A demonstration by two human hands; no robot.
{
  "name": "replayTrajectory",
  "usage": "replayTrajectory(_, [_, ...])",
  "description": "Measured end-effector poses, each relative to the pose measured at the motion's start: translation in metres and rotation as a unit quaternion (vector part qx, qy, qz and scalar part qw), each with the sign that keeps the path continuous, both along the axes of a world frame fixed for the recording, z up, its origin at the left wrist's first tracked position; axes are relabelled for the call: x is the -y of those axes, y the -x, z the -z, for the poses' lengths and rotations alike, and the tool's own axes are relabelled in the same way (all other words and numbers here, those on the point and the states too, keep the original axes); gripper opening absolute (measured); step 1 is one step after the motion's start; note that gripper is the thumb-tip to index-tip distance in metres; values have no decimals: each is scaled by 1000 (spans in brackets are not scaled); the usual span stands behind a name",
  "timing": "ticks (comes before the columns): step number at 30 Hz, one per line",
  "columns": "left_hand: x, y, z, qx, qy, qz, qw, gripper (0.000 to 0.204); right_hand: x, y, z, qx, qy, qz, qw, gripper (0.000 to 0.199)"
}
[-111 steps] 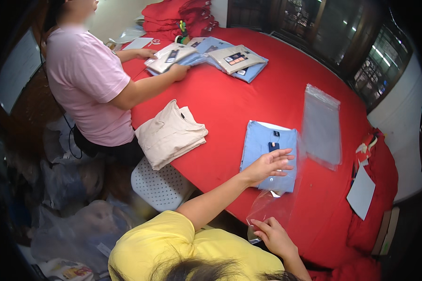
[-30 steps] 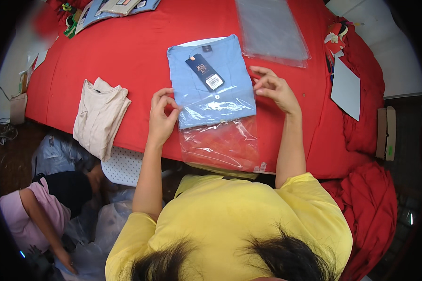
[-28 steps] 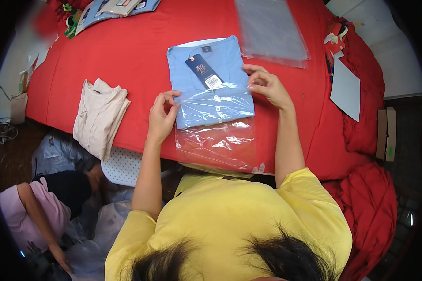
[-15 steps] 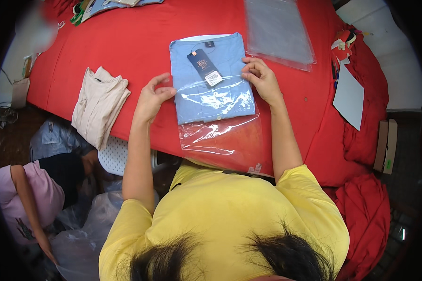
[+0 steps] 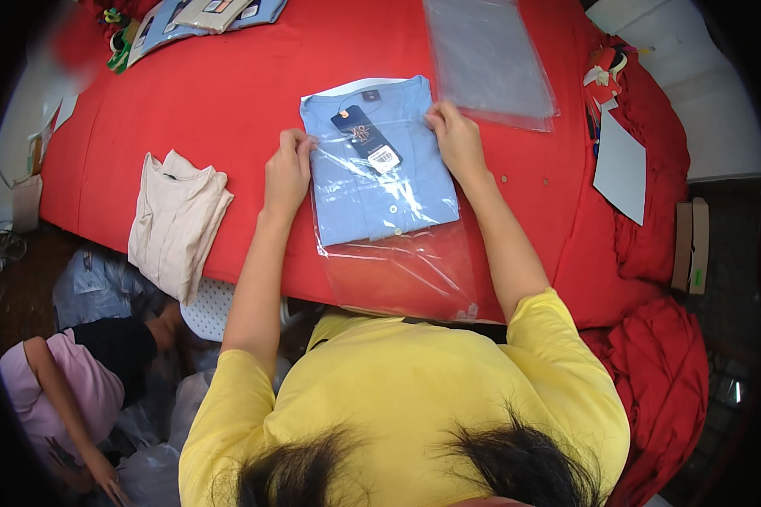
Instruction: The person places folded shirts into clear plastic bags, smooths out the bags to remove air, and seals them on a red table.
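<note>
Topping blue shirt (image 5: pixel 414 169): printed tag (image 5: pixel 366 141)

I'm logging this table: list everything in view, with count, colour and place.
Folded buttoned cloth shirt: one, light blue, table centre
Rectangular hang tag: one, dark blue, on the shirt
Flat plastic bag: one, clear, around the shirt's lower part
Folded cloth garment: one, beige, table left
Stacked plastic bags: several, clear, upper right of shirt
Packaged garments: several, blue and beige, far left
Flat card: one, whitish, right
Long cardboard box: one, brown, far right
Tablecloth: one, red, covering table
Heaped cloth: count unclear, red, lower right
Perforated seat: one, white, table's left edge
Plastic sacks: several, clear, floor left
Co-worker: one, pink top, lower left
Person's top: one, yellow, bottom
Left hand: one, bare, bag's left edge
Right hand: one, bare, bag's right edge
</note>
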State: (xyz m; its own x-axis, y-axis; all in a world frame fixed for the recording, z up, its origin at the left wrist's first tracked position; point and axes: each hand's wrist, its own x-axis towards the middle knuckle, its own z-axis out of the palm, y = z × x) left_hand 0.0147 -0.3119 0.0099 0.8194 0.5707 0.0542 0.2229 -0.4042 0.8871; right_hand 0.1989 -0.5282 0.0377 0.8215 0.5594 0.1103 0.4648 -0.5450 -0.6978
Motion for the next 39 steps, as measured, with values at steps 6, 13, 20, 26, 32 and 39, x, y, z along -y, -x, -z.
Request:
replayTrajectory(6, [-68, -30, -13, -46, -56, 174, 982, 10, -16, -56, 0, 126, 53, -197, 971, 9])
replayTrajectory(13, [-108, -56, -50, -149, 128, 350, 916, 12, -34, -113, -27, -222, 118, -328, 911, 10])
replayTrajectory(20, [-113, -58, -54, -151, 168, 342, 912, 12, -28, -110, -50, -278, 101, -342, 892, 9])
replayTrajectory(26, [-95, -44, -70, -104, 71, 313, 942, 13, 7, -72, -69, -175, 9, -318, 932, 15])
replayTrajectory(32, [-97, -46, -59, -93, 168, 283, 940, 13, -4, -42, -62, -156, -9, -286, 945, 29])
replayTrajectory(39, [-93, -43, -49, -45, 192, 267, 943, 12, -56, -37, -46, -149, 142, -341, 917, 65])
